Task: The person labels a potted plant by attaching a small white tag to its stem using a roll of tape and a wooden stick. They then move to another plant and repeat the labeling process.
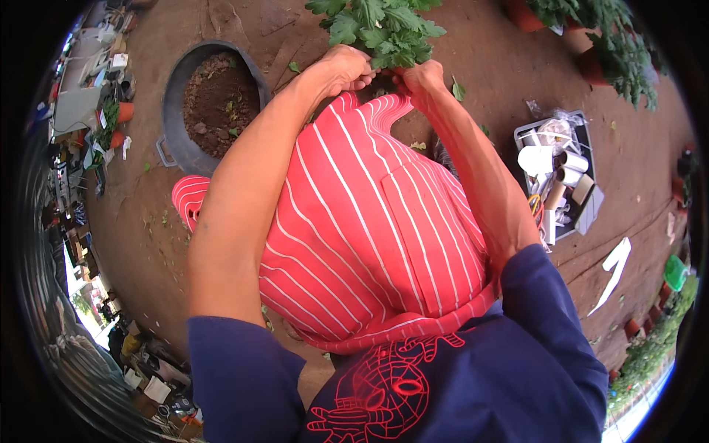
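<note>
A leafy green plant [382,33], its lobed leaves resembling a chrysanthemum's, stands before me at the top of the view. My left hand [350,69] is at the left of its lowest leaves, fingers curled inward. On the other side, my right hand [422,77] is bent toward the plant's base, thumb and fingers close together. Leaves and my own fingers hide what either hand may be gripping. Just below both hands lies the gathered edge of a red apron with white stripes [354,221], spread over my lap.
A black tub [191,158] holding soil [216,111] stands at left. At right, a grey crate [581,119] contains rolls, plastic and scissors [536,205]. Potted plants [615,61] stand at upper right. A white strip [611,271] and loose leaves [457,89] lie on the brown ground.
</note>
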The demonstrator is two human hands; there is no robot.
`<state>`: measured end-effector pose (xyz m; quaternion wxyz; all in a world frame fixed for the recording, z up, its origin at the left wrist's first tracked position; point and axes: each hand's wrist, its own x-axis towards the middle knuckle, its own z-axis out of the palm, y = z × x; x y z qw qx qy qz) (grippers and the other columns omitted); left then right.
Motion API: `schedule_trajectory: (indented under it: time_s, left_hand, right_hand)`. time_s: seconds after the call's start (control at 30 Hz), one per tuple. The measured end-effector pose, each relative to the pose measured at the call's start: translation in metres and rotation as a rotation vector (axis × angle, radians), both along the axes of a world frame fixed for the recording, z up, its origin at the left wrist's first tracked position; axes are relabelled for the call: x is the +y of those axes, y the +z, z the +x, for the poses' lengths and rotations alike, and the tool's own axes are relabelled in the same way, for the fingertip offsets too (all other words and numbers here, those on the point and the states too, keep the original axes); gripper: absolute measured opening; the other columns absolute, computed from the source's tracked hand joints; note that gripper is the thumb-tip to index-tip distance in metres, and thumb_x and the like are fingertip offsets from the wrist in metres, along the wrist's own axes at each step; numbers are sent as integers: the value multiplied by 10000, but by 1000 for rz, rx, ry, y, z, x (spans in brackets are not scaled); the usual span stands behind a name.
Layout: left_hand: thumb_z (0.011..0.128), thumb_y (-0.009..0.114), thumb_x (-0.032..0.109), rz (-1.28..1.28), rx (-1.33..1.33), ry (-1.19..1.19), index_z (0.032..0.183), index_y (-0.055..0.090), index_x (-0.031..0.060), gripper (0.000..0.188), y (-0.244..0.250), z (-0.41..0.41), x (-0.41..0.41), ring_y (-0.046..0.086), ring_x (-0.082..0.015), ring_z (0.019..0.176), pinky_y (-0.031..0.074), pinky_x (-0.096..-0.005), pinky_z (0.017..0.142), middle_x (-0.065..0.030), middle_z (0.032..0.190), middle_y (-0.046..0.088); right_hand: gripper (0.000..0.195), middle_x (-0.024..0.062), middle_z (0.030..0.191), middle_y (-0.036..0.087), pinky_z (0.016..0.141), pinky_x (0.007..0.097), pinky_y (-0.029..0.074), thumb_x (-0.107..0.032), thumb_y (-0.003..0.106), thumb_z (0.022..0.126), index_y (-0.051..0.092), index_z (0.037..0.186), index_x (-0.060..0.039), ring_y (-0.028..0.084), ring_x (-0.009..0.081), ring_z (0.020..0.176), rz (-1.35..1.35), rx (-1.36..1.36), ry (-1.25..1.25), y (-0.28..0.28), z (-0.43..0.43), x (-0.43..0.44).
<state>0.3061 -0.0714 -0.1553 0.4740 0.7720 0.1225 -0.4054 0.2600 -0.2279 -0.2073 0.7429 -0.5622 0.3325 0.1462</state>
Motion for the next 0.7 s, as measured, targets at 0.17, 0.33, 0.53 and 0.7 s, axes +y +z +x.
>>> schedule_trajectory:
  time_s: [0.17,0.33,0.53,0.7]
  left_hand:
    - [991,600,-15,-187,146,265,1065,670,-20,102,-2,-4,7,631,-131,739,547,-273,665,-62,906,675]
    - [950,637,-28,-275,193,452,969,691,0,63,-15,-5,9,680,-190,747,586,-305,626,-95,880,701]
    - [968,597,-34,-236,214,516,1005,669,-6,85,-27,-1,-12,674,-190,778,584,-307,634,-92,914,695]
    - [979,550,-42,-260,266,537,1017,655,9,123,-26,1,-18,670,-194,773,583,-313,629,-82,907,682]
  right_hand:
    - [115,114,694,680,437,306,418,27,749,831,673,747,19,567,160,525,116,23,-92,-9,1,6]
    - [118,111,701,667,443,319,414,10,754,833,663,758,8,549,169,527,232,38,-132,-14,0,12]
    - [109,130,845,688,497,388,487,81,631,890,663,962,5,604,228,600,398,21,-172,-37,4,-1]
    - [109,118,855,685,536,373,505,26,583,939,673,976,-25,625,229,661,362,31,-194,-25,-2,5]
